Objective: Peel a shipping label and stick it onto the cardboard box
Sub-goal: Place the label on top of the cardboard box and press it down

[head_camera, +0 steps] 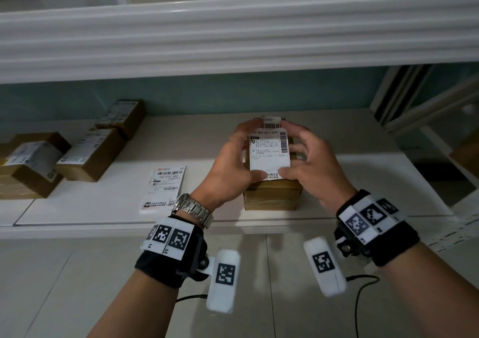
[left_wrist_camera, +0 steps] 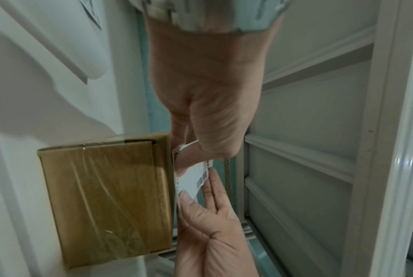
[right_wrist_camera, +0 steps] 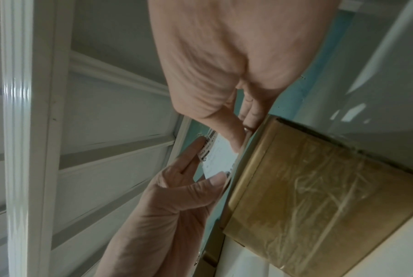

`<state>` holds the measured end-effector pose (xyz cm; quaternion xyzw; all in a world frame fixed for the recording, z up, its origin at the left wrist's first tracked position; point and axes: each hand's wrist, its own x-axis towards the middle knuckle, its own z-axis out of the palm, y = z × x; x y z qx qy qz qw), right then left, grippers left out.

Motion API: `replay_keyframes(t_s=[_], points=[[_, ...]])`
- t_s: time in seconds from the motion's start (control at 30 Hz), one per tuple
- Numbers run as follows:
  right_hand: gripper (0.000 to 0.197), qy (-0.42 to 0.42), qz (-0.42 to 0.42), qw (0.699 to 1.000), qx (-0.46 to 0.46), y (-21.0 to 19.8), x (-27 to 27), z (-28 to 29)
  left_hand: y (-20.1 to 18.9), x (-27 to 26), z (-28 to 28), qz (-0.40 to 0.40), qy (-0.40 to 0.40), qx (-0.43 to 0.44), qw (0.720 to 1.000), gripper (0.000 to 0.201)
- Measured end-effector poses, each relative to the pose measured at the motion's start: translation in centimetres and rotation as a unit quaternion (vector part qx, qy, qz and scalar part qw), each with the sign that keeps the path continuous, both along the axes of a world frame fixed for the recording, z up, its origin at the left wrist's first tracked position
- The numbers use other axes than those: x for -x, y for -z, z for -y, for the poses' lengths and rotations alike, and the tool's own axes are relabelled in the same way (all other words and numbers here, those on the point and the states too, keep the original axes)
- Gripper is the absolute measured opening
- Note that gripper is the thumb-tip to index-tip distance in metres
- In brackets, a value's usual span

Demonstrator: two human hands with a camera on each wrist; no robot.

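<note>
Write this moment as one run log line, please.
step: positioning | shipping label pinched by left hand and right hand | over cardboard box | stuck down: cannot tell | label stack at left

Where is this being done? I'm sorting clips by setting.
Probably a small parcel-packing spot in a home or shop. Taped cardboard boxes with labels already on sit on a white shelf, a stack of printed labels lies beside them, and both hands hold a shipping label over another box.

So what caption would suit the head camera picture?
Both hands, left hand and right hand, hold a shipping label over a cardboard box.
</note>
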<state>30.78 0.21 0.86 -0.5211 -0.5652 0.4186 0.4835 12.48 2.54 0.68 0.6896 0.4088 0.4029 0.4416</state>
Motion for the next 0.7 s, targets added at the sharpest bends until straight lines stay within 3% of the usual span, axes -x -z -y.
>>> replay_keyframes(t_s=[0.7], points=[[0.095, 0.013, 0.010, 1.000, -0.010, 0.69, -0.15, -0.24, -0.33, -0.05, -0.09, -0.038, 0.010, -0.010, 0.999, 0.096]])
